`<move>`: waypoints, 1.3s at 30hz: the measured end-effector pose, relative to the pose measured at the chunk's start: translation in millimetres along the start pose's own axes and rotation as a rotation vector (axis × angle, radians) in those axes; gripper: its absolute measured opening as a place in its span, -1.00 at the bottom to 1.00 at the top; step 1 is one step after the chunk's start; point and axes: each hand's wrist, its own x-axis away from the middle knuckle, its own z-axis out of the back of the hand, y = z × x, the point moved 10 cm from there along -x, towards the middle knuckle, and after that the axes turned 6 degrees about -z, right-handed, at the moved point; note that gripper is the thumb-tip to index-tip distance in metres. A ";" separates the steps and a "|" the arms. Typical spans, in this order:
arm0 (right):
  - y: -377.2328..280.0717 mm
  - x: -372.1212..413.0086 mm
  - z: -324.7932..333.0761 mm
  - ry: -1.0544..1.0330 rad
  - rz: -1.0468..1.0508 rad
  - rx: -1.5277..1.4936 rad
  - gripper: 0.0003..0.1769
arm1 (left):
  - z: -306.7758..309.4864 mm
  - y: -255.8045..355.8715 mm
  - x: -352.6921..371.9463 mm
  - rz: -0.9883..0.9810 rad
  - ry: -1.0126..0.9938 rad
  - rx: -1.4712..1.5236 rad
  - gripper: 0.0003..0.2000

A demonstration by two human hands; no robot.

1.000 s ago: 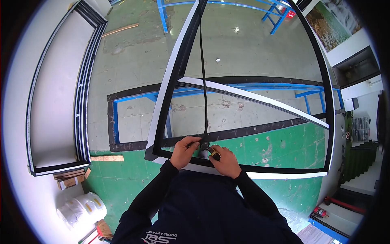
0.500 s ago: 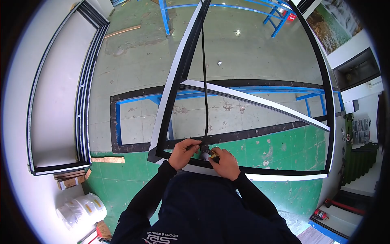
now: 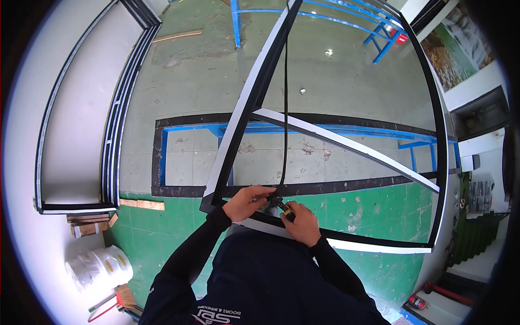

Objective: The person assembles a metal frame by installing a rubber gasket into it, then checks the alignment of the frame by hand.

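Note:
A long black rubber strip (image 3: 285, 108) hangs down across the frame's opening to my hands. My left hand (image 3: 248, 203) pinches at its lower end, thumb and fingers closed. My right hand (image 3: 302, 223) is wrapped round a small hand tool with a black-and-yellow handle (image 3: 290, 215). The tool's dark head meets the strip beside my left fingertips; its exact kind is not clear. Both hands are over the near edge of a large black-and-white window frame (image 3: 357, 242), close to its near left corner.
A diagonal white bar (image 3: 346, 146) crosses the frame. Beneath lies a blue workbench with black padded edges (image 3: 336, 188). More frames (image 3: 116, 130) lean on the left wall. Wrapped rolls (image 3: 100, 268) and a broom (image 3: 125, 297) stand at lower left; a fire extinguisher (image 3: 417, 301) is at lower right.
The view has turned slightly, so the frame and strip appear farther right and tilted. My hands stay together at the strip's lower end, with the tool still in my right hand.

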 end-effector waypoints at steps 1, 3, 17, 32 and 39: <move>-0.7 -0.6 -0.4 -0.006 0.000 -0.006 -0.61 | 0.0 -3.0 -0.8 -0.005 -0.012 0.007 -0.61; -1.8 -1.1 -1.1 -0.015 -0.005 -0.019 -0.61 | -0.3 -3.4 -1.7 -0.009 -0.030 0.016 -0.58; 5.2 -1.9 -6.7 -0.008 -0.020 0.061 -0.61 | -4.6 -2.4 -0.7 0.006 -0.007 0.084 -0.58; 2.5 -2.6 -4.1 -0.090 -0.024 0.076 -0.59 | -7.8 -6.1 4.0 0.045 -0.028 0.086 -0.61; 3.0 -1.4 -6.2 -0.109 -0.028 0.091 -0.59 | -7.9 -11.9 7.3 0.066 -0.043 0.096 -0.60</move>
